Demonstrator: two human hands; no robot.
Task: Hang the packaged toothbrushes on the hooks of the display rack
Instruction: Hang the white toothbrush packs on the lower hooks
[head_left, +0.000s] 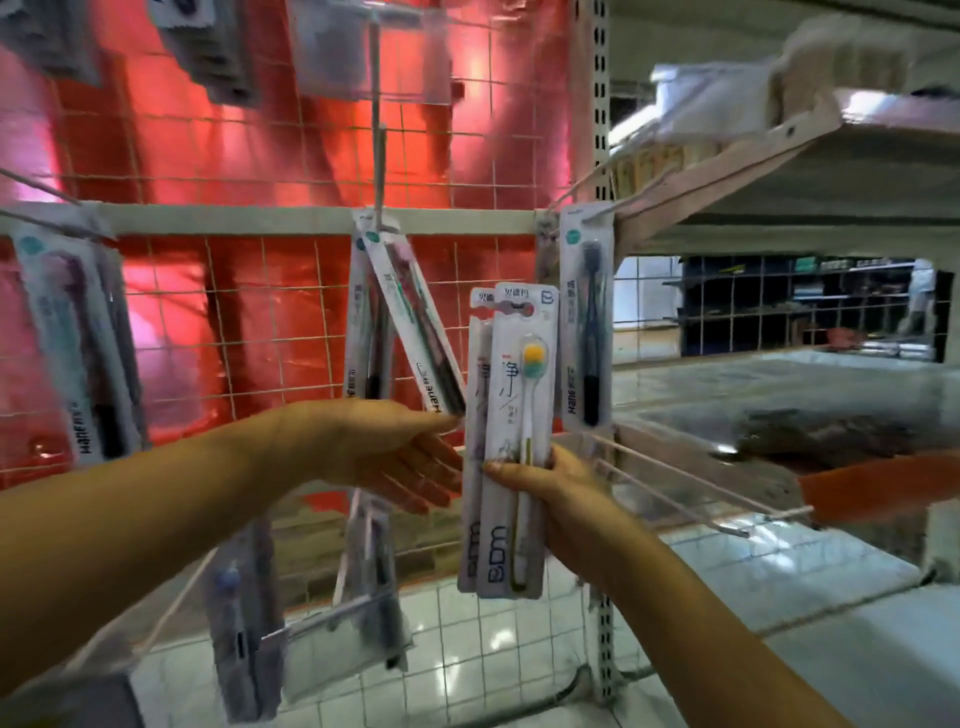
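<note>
My right hand (558, 491) grips two packaged toothbrushes (511, 415) upright in front of the wire display rack (291, 312); the front pack shows a brush with a yellow and green head. My left hand (400, 457) reaches in from the left with straight fingers, its fingertips touching the left edge of the held packs. Just above my left hand, packaged toothbrushes (410, 317) hang tilted from a centre hook. Another pack with a dark brush (587, 322) hangs from a hook to the right. Two bare hooks (691, 483) stick out to the right of my right hand.
More toothbrush packs hang at the left (72, 343) and on lower hooks (244, 613). A red foil sheet backs the wire grid. A slotted metal upright (602, 130) bounds the rack on the right, with pale shelves (779, 156) beyond it. A white tiled floor lies below.
</note>
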